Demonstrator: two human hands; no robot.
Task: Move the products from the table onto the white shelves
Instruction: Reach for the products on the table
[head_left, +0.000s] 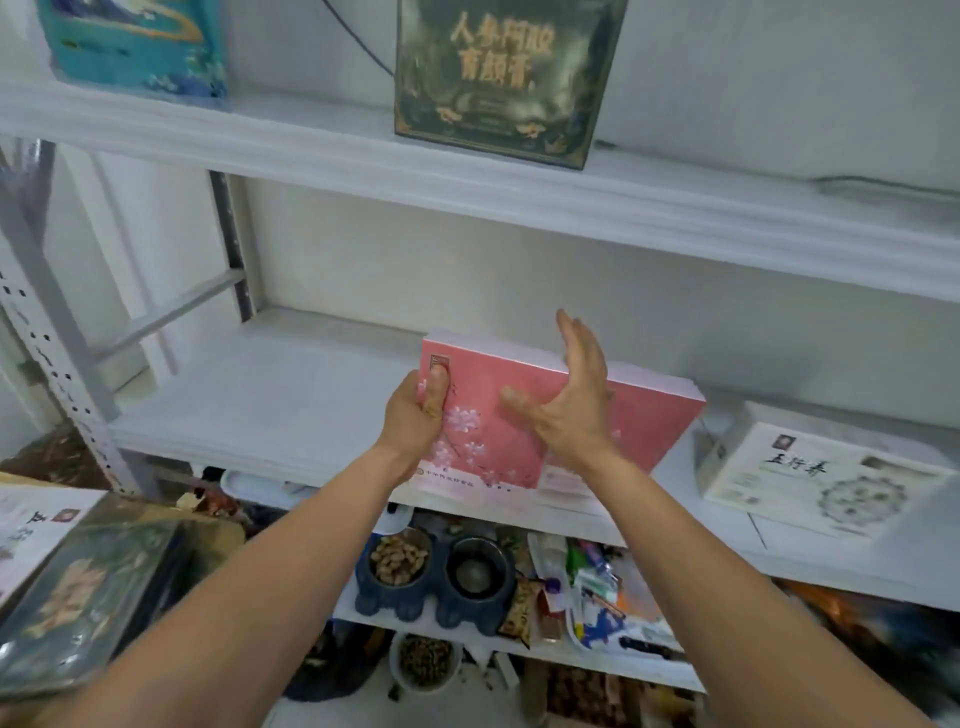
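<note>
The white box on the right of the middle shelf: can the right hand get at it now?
Probably yes. The right hand is open and holds nothing, the white box lies flat just to its right, and nothing stands between them. The left hand alone grips the pink box.

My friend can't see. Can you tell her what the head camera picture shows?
A person's left hand grips a pink flowered box on a white shelf, right hand open against it. A dark green box stands on the shelf above.

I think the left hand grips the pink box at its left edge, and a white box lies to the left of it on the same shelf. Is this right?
Not quite. In the head view the left hand does grip the pink box at its left edge, but the white box lies to its right on the same shelf.
</note>
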